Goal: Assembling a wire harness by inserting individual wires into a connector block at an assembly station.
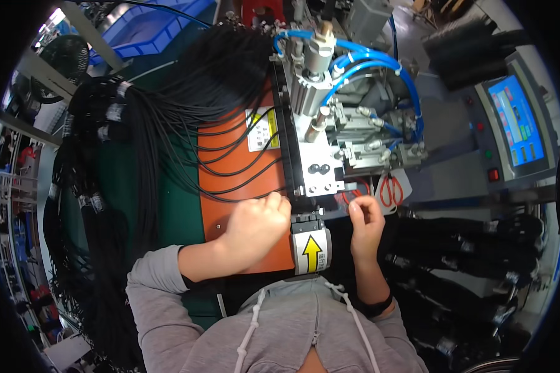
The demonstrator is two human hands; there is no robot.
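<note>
My left hand (261, 221) is closed in a fist above the orange board, against the lower end of the machine's dark feed track (286, 137). Black cables (230, 171) run across the board to that track, and the lowest one reaches my left knuckles. What those fingers hold is hidden. To the right of the track, my right hand (367, 227) is raised with thumb and fingers curled together; anything between them is too small to make out. Between both hands sits a metal block with a yellow arrow label (310, 252).
The pneumatic machine (317, 118) with blue hoses stands ahead. A control panel with a lit screen (516, 121) is at right, and red-handled scissors (390, 191) lie beside the machine. Black cable bundles hang left (146, 155) and lie right (466, 248). A blue crate (146, 28) is far left.
</note>
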